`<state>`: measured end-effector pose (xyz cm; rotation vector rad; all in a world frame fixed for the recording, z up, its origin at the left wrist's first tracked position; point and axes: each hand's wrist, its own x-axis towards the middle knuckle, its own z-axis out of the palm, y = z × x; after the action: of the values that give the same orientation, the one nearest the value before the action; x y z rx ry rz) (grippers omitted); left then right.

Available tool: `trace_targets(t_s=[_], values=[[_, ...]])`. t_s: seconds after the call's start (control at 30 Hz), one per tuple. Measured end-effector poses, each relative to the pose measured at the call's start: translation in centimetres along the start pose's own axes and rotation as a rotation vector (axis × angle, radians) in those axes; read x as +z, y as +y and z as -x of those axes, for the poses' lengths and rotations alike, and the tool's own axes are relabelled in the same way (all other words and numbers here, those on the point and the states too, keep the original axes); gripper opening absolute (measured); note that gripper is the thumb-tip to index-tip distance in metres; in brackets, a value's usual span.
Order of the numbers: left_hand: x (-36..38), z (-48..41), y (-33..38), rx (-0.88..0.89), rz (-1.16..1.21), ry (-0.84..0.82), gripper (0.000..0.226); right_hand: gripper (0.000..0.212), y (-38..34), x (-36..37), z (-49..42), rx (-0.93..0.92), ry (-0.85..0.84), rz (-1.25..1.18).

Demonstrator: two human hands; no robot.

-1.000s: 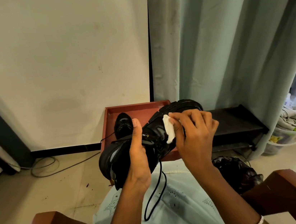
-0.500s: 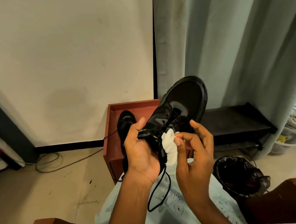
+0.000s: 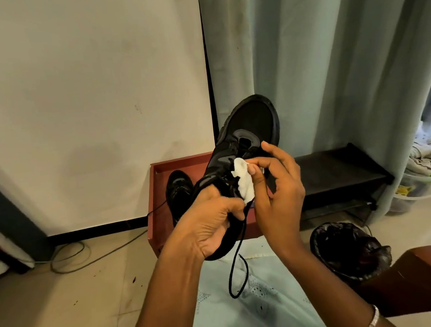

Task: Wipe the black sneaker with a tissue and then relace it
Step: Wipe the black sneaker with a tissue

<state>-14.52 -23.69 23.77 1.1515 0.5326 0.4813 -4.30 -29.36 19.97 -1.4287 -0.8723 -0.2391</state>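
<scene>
I hold the black sneaker (image 3: 250, 123) up in front of me, toe pointing up and away, its top facing me. My left hand (image 3: 206, 225) grips it around the heel. My right hand (image 3: 275, 191) pinches a crumpled white tissue (image 3: 244, 181) and presses it on the tongue and eyelet area. A black lace (image 3: 237, 273) hangs loose from the shoe over my lap. The second black sneaker (image 3: 178, 189) sits in a red-brown box (image 3: 158, 198) on the floor behind.
A black bin with a liner (image 3: 349, 250) stands on the floor at the right, beside a low black rack (image 3: 342, 174). Wooden chair arms (image 3: 430, 280) flank my lap. A green curtain (image 3: 331, 52) hangs behind; cables (image 3: 70, 256) lie on the floor at the left.
The sneaker has swung from lying sideways to toe-up with its top facing me. My left hand shifted to the heel, and the tissue moved from the side onto the tongue area.
</scene>
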Motion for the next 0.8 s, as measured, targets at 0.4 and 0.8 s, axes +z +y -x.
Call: trace_targets(t_s=[0.4, 0.8], values=[[0.4, 0.1, -1.8, -0.027, 0.277, 0.401, 0.03, 0.011, -0.6, -3.3, -2.7, 0.382, -0.138, -0.392], [0.8, 1.0, -1.9, -0.2, 0.672, 0.242, 0.067, 0.01, -1.4, -2.4, 3.4, -0.049, -0.265, 0.245]])
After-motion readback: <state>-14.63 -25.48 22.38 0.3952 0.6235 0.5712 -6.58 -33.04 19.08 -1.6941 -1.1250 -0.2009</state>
